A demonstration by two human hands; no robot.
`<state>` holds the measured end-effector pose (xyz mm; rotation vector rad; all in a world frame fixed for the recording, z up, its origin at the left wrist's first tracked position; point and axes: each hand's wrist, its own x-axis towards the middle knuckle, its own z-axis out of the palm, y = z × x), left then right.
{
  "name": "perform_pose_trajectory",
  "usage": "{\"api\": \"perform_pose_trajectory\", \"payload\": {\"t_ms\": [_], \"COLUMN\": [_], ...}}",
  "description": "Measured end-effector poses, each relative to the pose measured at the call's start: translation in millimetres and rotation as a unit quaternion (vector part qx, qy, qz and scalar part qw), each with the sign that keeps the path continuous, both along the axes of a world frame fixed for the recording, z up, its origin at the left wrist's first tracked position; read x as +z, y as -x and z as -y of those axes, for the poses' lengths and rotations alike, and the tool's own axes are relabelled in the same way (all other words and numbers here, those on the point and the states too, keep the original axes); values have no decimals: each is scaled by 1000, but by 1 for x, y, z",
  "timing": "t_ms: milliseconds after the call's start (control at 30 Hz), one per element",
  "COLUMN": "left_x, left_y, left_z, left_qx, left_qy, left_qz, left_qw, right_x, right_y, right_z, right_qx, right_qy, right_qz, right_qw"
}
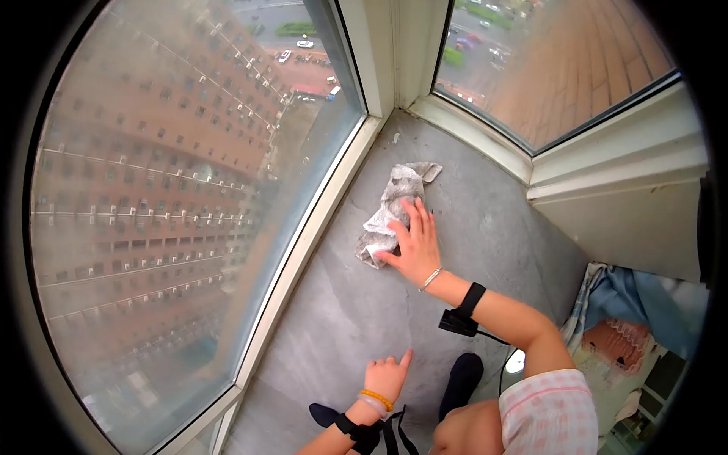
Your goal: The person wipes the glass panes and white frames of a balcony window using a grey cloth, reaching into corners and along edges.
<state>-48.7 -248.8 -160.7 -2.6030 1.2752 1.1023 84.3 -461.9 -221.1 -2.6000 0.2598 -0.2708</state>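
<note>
A crumpled, damp-looking grey-white cloth with dirty patches lies on a grey marbled ledge. My right hand rests over the cloth's near right side, fingers spread and thumb out to the left; what is under the palm is hidden. Lower down, my left hand is over the ledge close to my body, holding nothing. One digit stretches forward there, while the others look partly bent and foreshortened.
A window pane with a pale frame borders the ledge at left, and another window meets it at the far corner. My dark-socked foot is on the ledge. Blue fabric hangs at right. A black wrist device trails a cable.
</note>
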Motion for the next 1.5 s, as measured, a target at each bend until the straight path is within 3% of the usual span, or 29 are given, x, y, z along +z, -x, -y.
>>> {"api": "perform_pose_trajectory", "payload": {"t_ms": [167, 233, 400, 567, 700, 767, 867, 1000, 1133, 1233, 1300, 1400, 1500], "left_x": [-7, -5, 4, -2, -6, -5, -3, 6, 6, 7, 8, 10, 17], "left_y": [-12, -15, -18, -11, -2, -2, -3, -7, -7, -7, -5, 0, 1], "left_z": [2, 3, 0, -14, -25, -28, -26, -23, -22, -16, -11, -1, 8], "left_qx": [24, 31, 35, 61, 73, 77, 72, 93, 90, 81, 75, 65, 51], "left_qy": [-7, 2, 5, -8, 21, 15, 24, -14, -1, -4, 8, 26, 40], "left_qz": [42, 62, 70, 48, 78, 75, 76, 42, 68, 75, 77, 83, 92], "left_qw": [999, 998, 997, 997, 994, 994, 994, 995, 994, 994, 994, 994, 994], "right_x": [-12, -17, -34, -43, -45, -45, -40, -39, -35, -39, -32, -45, -22], "right_y": [-46, -62, -114, -172, -178, -169, -174, -180, -200, -198, -178, -145, -125], "right_z": [0, 6, 64, 85, 87, 85, 65, 73, 69, 51, 28, -12, -16], "right_qx": [-15, -83, -156, -60, 35, 62, -63, -129, -234, -251, -206, -116, -92], "right_qy": [64, 47, 35, 16, -101, -83, 17, 18, 86, 75, 12, -38, -284], "right_qz": [-70, -108, -57, 4, -36, -57, -53, 35, 31, 34, 1, 73, 39], "right_qw": [995, 990, 986, 998, 994, 993, 996, 991, 968, 965, 978, 990, 954]}}
